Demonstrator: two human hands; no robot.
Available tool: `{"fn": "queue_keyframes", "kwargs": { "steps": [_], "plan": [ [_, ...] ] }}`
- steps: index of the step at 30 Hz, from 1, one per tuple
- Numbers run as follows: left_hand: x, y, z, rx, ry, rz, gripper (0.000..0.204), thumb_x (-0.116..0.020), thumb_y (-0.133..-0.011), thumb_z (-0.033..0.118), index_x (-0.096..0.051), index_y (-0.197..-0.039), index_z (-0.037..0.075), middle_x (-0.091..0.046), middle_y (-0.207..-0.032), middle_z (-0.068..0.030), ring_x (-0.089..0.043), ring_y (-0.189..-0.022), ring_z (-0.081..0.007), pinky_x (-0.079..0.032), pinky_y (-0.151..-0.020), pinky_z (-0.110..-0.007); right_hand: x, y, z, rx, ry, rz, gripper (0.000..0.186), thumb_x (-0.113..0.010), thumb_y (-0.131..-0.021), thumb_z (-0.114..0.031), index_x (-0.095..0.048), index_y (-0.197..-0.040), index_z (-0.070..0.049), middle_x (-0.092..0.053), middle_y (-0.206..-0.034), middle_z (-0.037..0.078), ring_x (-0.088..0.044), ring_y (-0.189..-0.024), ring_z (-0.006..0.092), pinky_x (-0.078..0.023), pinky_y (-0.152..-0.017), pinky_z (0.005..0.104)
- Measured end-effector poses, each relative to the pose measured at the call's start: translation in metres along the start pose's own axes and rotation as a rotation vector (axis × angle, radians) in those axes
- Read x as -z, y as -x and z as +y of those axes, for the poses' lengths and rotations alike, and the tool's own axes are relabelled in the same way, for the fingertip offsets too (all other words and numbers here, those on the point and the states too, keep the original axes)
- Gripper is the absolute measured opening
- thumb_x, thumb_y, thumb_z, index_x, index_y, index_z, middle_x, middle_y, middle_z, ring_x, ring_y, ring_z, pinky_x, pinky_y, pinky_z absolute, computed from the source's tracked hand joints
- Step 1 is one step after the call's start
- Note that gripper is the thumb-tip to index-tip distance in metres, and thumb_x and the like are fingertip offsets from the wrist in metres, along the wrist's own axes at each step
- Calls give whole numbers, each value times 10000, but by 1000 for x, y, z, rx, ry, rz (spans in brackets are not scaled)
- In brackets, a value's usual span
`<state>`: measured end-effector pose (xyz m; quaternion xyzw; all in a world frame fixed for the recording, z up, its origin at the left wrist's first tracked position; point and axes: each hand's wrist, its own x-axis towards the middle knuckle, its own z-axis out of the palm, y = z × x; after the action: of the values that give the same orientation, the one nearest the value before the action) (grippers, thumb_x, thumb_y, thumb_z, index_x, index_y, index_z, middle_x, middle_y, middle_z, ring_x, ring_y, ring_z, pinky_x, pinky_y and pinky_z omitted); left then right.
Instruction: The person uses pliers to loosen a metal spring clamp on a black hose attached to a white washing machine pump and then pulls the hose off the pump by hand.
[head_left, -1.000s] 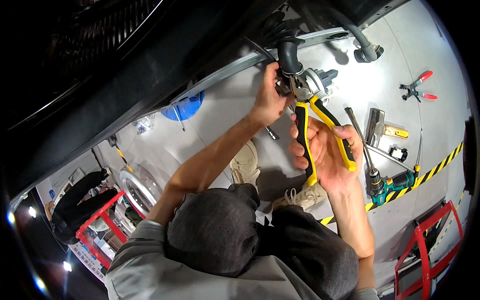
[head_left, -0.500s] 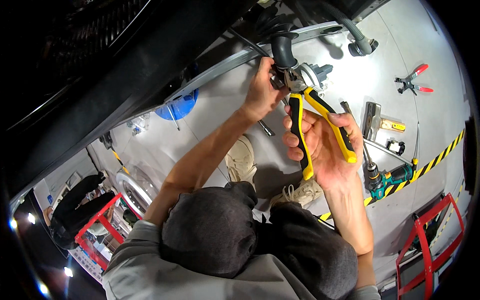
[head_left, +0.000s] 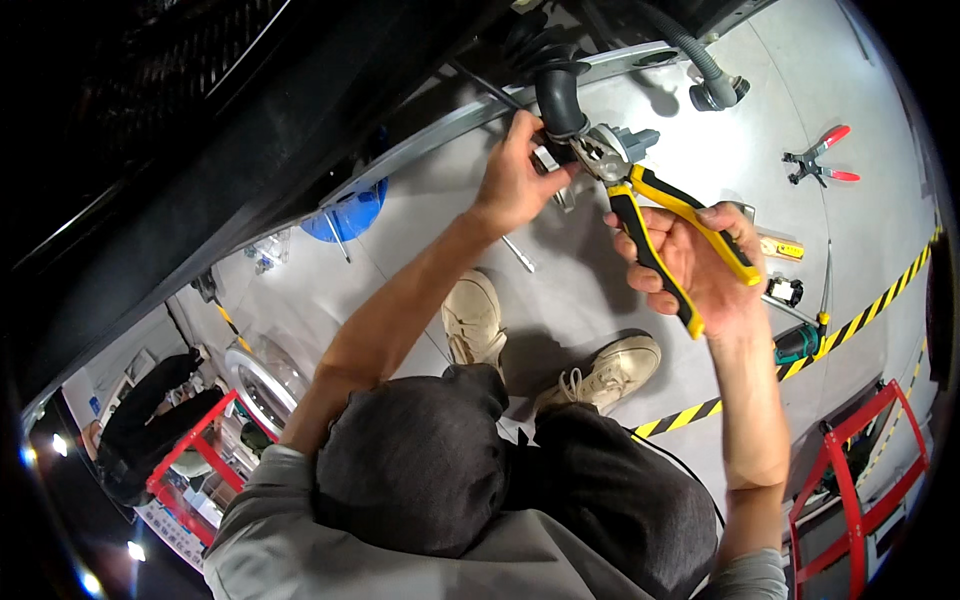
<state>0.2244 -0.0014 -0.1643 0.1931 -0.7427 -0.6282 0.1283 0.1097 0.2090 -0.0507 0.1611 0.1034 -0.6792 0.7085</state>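
My right hand [head_left: 700, 262] is closed round the yellow-and-black handles of a pair of pliers [head_left: 650, 225], handles spread apart. Their metal jaws meet the lower end of a bent black rubber hose [head_left: 558, 98], near the clamp ring around it. My left hand [head_left: 515, 185] pinches a fitting just under that hose end; its fingers and the pliers hide most of this part. Behind the jaws, a grey plastic piece [head_left: 637, 143], which looks like part of a pump, shows partly.
A black machine cabinet [head_left: 250, 150] fills the upper left. On the floor lie red-handled pliers [head_left: 822, 158], a partly hidden hammer [head_left: 780, 247], a green power drill [head_left: 797, 343] and a blue bowl [head_left: 347, 213]. A grey corrugated hose [head_left: 700, 55] hangs at top right. Red frames stand at both sides.
My right hand and the pliers have shifted right and slightly up, tilting the handles more sideways. The left hand stays near the hose end, moved a little left.
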Motion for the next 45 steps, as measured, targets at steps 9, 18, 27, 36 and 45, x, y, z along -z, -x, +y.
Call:
{"fn": "queue_keyframes", "kwargs": {
  "steps": [9,18,27,36,45],
  "plan": [
    [12,3,0,95,46,-71,467,-783,-765,-10,-454,-1094,34,-670,-905,-63,-657,-821,-118,-547,-723,-281,-30,-32,77,260,-19,164,639,-524,-804,-408,-521,-1259,41,-631,-975,114,-546,-791,239,-448,-660,353],
    [17,-6,-2,3,-63,-84,512,-809,-750,30,-440,-1104,17,-654,-925,-97,-654,-867,-157,-536,-749,-292,-9,-16,41,122,72,122,568,-493,-826,-320,-513,-1260,47,-623,-985,133,-590,-784,256,-503,-631,366],
    [5,0,-1,206,-39,-53,484,-719,-836,4,-396,-1196,14,-586,-1055,-102,-621,-938,-148,-556,-772,-287,-20,-25,84,141,91,185,674,-518,-786,-278,-432,-1381,28,-580,-1218,204,-614,-1068,315,-409,-1049,507],
    [1,2,11,66,-313,-57,507,-764,-832,103,-455,-1221,5,-622,-1082,-98,-645,-882,-135,-541,-691,-249,-17,13,66,198,728,408,623,-548,-751,-64,-404,-1348,38,-656,-1061,128,-580,-752,155,-489,-670,263],
    [-15,0,49,176,-351,35,598,-827,-730,273,-511,-1138,-30,-650,-988,-191,-637,-947,-353,-493,-832,-440,-13,9,59,484,2163,1171,613,-585,-769,35,-431,-1361,-4,-588,-1161,193,-634,-926,401,-512,-818,472]
  ]
}}
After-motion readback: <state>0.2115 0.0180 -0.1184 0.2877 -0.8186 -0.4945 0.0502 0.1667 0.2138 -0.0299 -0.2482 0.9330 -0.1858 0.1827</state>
